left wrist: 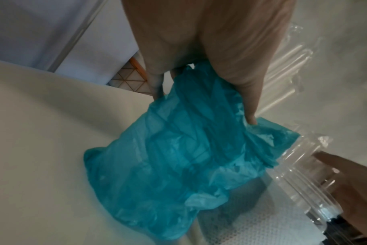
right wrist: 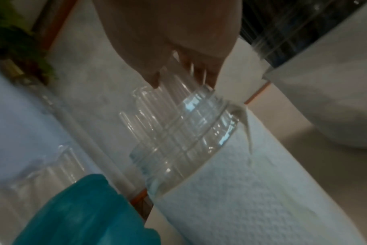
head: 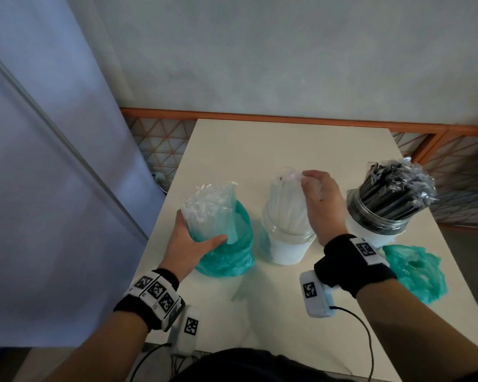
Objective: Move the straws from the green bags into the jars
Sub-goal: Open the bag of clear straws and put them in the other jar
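Two bags, two jars, and you look somewhat past halfway. Take the middle jar as your landmark. Left of it, touching or nearly so, stands the green bag, pushed down around a bundle of clear straws that stick up out of its mouth; these remain to be moved. Your left hand wraps this bundle low down, thumb across the front and fingers behind, with bag film under the thumb.

In the middle jar a smaller lot of clear straws already stands upright, leaning a little. Your right hand hovers over them, fingertips pinching their wrapper tips at the top, so this batch seems to be just going in. I judge the jar has room for more.

Right of the middle jar, the dark jar is packed full of black straws, and the crumpled bag lying flat in front of it looks emptied, so that half appears done.

Each straw sits in thin, crinkly clear wrap, slippery and apt to fan out; the jars wear white paper around their lower bodies.
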Demonstrator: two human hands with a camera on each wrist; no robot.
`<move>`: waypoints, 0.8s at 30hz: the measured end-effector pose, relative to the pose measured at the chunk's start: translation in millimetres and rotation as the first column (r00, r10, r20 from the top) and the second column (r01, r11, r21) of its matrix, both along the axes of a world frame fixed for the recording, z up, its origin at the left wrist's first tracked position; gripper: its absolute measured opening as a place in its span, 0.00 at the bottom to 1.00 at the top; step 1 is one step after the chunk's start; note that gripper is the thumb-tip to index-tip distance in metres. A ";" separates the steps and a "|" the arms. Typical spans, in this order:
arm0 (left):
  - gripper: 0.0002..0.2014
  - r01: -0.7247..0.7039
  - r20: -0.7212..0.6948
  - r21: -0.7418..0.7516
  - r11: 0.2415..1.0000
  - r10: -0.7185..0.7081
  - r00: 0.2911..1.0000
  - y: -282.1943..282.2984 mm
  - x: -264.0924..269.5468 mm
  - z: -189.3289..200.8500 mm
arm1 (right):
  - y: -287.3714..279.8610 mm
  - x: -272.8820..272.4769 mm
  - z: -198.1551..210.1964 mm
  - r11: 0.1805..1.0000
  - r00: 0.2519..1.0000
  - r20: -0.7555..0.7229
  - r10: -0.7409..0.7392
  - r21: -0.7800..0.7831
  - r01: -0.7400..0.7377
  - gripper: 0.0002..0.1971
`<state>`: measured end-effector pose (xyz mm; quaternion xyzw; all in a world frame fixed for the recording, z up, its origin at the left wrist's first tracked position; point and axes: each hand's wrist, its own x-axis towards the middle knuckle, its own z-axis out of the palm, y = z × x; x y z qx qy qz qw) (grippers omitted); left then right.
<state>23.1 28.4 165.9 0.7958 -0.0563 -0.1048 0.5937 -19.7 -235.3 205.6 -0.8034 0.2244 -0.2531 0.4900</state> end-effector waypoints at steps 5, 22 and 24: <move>0.43 -0.007 -0.041 0.024 1.000 0.008 0.999 10.4 -0.7 -9.4 | 27.8 2.5 28.5 0.880 0.983 0.182 0.026 -0.470 0.063 0.18; 0.33 0.127 -0.092 -0.011 0.992 -0.127 0.988 22.2 2.1 -15.1 | 111.3 20.7 -12.6 0.623 0.669 -0.085 0.738 0.466 -0.628 0.49; 0.33 0.128 -0.101 0.007 0.992 -0.127 0.987 21.8 4.1 -16.6 | 110.3 18.9 -15.9 0.654 0.708 -0.080 0.702 0.467 -0.595 0.46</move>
